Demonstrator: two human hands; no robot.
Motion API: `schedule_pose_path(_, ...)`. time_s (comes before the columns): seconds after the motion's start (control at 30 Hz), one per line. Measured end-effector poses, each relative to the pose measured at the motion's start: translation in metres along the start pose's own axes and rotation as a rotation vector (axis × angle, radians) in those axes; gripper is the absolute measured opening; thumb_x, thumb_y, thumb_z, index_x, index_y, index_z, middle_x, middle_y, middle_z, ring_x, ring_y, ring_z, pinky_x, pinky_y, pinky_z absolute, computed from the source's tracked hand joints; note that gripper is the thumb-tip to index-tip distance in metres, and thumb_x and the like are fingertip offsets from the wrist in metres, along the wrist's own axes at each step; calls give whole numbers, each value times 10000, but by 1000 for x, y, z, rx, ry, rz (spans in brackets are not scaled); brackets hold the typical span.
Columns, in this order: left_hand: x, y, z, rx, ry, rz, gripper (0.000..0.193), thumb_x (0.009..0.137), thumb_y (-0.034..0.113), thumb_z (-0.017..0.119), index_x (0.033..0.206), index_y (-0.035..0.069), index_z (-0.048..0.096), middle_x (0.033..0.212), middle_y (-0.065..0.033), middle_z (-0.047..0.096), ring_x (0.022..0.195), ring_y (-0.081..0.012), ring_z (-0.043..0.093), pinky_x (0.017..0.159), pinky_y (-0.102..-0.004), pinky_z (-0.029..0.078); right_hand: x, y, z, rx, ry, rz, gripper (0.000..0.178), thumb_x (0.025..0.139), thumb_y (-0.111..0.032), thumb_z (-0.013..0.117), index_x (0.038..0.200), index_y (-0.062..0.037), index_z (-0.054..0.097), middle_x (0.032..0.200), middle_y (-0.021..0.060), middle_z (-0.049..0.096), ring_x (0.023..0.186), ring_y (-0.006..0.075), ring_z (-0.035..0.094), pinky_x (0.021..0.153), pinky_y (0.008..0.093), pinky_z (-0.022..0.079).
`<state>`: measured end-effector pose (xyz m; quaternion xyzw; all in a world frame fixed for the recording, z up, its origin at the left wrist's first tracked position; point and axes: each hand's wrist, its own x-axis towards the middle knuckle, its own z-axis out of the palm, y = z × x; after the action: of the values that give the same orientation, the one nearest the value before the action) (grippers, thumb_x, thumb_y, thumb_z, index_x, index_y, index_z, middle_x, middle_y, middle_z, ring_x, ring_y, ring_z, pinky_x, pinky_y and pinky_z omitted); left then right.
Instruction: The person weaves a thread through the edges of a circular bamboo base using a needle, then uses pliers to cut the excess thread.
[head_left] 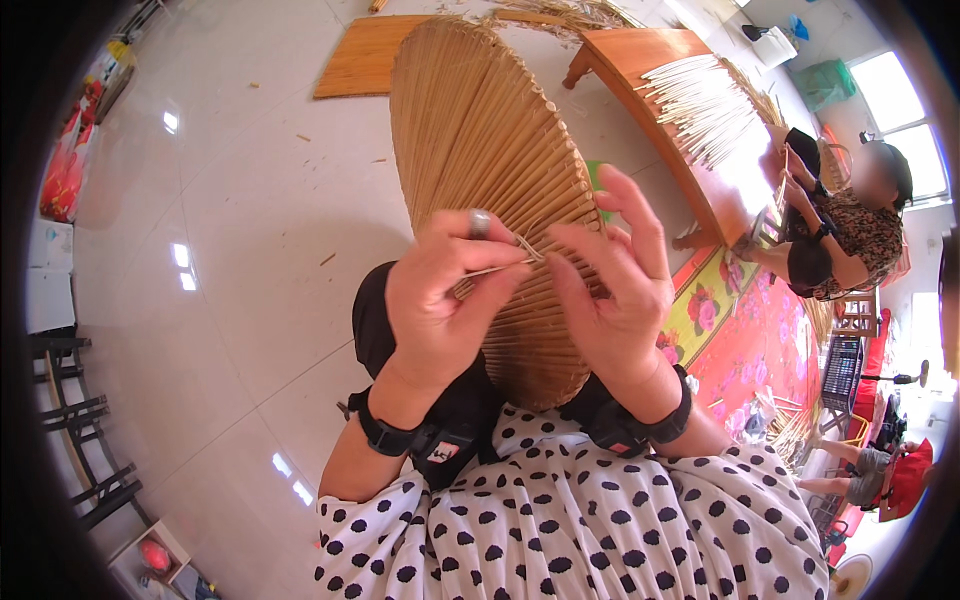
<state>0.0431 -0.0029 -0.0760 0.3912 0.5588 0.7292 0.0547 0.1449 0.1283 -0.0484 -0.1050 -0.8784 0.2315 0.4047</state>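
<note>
A large round piece of tan straw stalks [480,130], laid out like a fan with a knotted rim, stands tilted over my lap. In front of it, my left hand [440,295] pinches thin straw strands [490,268] between thumb and fingers; a wide ring is on one finger. My right hand [630,290] brings its thumb and forefinger together at the strands' tips, with its other fingers raised near the rim. The exact grip at the fingertips is partly hidden. Black straps circle both wrists.
A wooden board [350,60] lies beyond the straw piece. At the right, a low wooden table [640,60] bears pale stalks [705,105], and a co-worker [860,225] handles stalks beside it. A floral mat [740,320] covers floor nearby. Another person [870,475] is farther right.
</note>
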Motion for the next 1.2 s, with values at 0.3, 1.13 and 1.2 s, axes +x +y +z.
schedule_pose_path(0.3, 11, 19, -30, -485, -42, -83, 93, 1019, 110, 545, 1048, 32, 504, 961, -205, 674, 695, -182, 662, 634, -283, 550, -1, 0, -1, 376, -135, 688, 520, 821, -22, 721, 1302, -16, 524, 1162, 124, 600, 984, 219, 648, 800, 319, 571)
schedule_pose_path(1.13, -16, -1, -71, -190, -195, -570, 82, 920, 41, 654, 886, -22, 694, 886, -119, 687, 799, -221, 674, 715, -313, 534, -2, 0, -5, 832, -438, 659, 535, 785, -118, 748, 1266, 6, 548, 1160, 112, 559, 1033, 176, 572, 813, 314, 543)
schedule_pose_path(1.2, -25, -7, -72, -365, -62, -488, 77, 915, 87, 681, 864, 30, 686, 1019, -126, 668, 988, -268, 641, 827, -372, 531, -5, -2, -3, 851, -501, 634, 660, 737, -149, 794, 1319, -23, 510, 1220, 119, 512, 1042, 195, 550, 833, 340, 544)
